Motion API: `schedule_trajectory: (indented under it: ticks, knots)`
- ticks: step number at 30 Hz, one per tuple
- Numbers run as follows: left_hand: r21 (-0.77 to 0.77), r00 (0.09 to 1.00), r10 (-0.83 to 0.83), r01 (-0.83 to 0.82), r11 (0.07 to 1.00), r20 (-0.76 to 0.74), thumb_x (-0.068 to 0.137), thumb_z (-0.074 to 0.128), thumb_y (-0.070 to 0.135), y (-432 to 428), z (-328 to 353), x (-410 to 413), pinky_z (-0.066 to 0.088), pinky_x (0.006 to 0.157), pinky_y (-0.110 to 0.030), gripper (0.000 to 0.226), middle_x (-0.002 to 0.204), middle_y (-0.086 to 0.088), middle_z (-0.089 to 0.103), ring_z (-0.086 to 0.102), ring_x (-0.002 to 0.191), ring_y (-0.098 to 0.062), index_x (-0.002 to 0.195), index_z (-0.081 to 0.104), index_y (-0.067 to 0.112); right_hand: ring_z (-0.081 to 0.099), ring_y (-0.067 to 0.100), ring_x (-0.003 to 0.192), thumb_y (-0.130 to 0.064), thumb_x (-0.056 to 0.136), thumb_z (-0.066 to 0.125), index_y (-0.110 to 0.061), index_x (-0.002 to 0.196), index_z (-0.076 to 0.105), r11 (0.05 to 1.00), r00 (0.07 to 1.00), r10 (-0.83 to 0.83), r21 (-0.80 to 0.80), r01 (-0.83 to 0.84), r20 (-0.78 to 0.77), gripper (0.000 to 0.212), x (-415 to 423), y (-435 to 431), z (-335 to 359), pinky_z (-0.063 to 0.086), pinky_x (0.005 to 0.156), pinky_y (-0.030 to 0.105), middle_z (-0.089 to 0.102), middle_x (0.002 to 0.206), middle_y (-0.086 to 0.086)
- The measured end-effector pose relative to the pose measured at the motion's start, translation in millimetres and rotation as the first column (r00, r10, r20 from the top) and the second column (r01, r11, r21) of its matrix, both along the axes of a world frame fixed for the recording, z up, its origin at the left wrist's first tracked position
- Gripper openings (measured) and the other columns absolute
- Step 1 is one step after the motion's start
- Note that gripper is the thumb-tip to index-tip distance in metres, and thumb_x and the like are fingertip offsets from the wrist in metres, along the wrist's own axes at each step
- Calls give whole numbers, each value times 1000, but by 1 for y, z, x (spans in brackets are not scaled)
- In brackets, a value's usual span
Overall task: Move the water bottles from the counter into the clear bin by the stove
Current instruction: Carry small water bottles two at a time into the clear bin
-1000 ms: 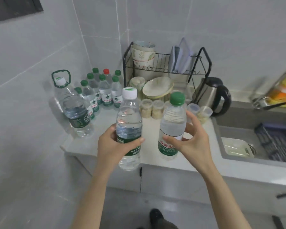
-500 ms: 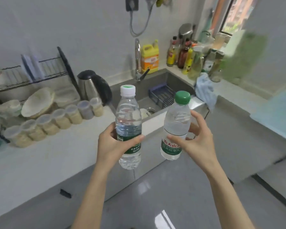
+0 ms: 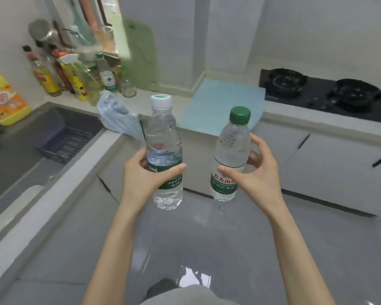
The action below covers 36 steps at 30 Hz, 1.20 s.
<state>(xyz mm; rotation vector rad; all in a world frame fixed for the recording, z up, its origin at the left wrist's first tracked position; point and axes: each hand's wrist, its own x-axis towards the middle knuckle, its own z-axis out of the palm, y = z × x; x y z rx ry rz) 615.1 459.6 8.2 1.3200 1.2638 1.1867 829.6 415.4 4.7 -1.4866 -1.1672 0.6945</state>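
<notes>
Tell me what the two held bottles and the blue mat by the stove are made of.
White-capped bottle: clear glossy plastic, with water and background visible through it. Green-capped bottle: likewise, slightly cloudier. Blue mat: flat and matte, perhaps silicone or soft plastic; blur leaves it open.

Two clear water bottles held upright above the floor: a white-capped bottle (image 3: 165,155) beside a green-capped bottle (image 3: 230,157).

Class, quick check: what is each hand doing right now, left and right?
Left hand: grips the white-capped water bottle.
Right hand: grips the green-capped water bottle.
</notes>
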Motion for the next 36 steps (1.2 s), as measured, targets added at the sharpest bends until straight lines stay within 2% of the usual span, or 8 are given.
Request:
schedule_trajectory:
  ticks: [4, 8, 15, 20, 23, 28, 31, 36]
  knots:
    - [-25, 983, -184, 184, 983, 1, 53, 90, 15, 37, -5, 69, 55, 70, -17, 47, 85, 10, 75, 70, 81, -4, 95, 70, 18, 64, 1, 105, -13, 61, 89, -35, 127, 48, 980, 980, -198, -17, 198, 1, 81, 57, -4, -5, 56, 85, 31, 71, 108, -13]
    - [-56, 932, -363, 363, 930, 3, 55, 90, 14, 73, -10, 136, 53, 67, -12, 43, 82, 17, 74, 69, 79, 2, 91, 68, 24, 66, 5, 103, -14, 61, 89, -33, 130, 47, 931, 932, -363, -23, 363, 9, 82, 104, 2, -11, 57, 84, 39, 72, 105, -13]
    - [-61, 794, -607, 607, 792, 28, 56, 89, 7, 148, -6, 255, 51, 64, -10, 44, 78, 20, 73, 68, 76, 5, 89, 67, 26, 67, 6, 99, -9, 62, 88, -33, 126, 49, 808, 807, -590, 16, 589, 28, 79, 179, 29, -3, 54, 83, 25, 73, 100, -14]
    - [-61, 701, -712, 712, 699, 26, 55, 90, 10, 179, 0, 325, 54, 67, -12, 47, 84, 15, 74, 69, 80, 2, 95, 68, 22, 67, 4, 94, -8, 61, 89, -41, 118, 49, 703, 703, -711, 39, 710, 21, 77, 218, 39, -1, 52, 85, 26, 72, 91, -25]
    - [-68, 635, -772, 772, 632, 28, 55, 90, 9, 186, 1, 369, 53, 66, -11, 49, 84, 15, 74, 69, 78, 4, 98, 68, 19, 67, 1, 94, -6, 62, 88, -34, 123, 50, 649, 649, -760, 29, 760, -4, 77, 247, 40, -2, 52, 83, 23, 72, 93, -25]
    - [-87, 558, -829, 828, 555, 27, 56, 89, 7, 186, -3, 436, 53, 66, -10, 55, 92, 9, 73, 68, 77, 5, 106, 67, 13, 67, 4, 102, -7, 62, 88, -25, 129, 50, 590, 590, -807, 23, 807, -14, 79, 293, 40, -7, 55, 91, 34, 71, 104, -21]
    - [-92, 530, -848, 846, 525, 35, 57, 88, 3, 183, -9, 483, 52, 64, -10, 52, 89, 9, 73, 68, 75, 4, 103, 68, 13, 66, 2, 102, -6, 62, 88, -21, 131, 49, 565, 566, -824, 27, 824, -13, 80, 335, 36, -11, 55, 91, 34, 68, 104, -30]
    - [-83, 553, -832, 832, 549, 37, 55, 89, 5, 170, -17, 582, 54, 65, -13, 48, 86, 10, 74, 68, 74, 2, 97, 69, 17, 68, 9, 101, -7, 61, 89, -23, 130, 50, 557, 558, -830, 28, 830, -19, 81, 435, 26, -22, 55, 90, 40, 72, 102, -21]
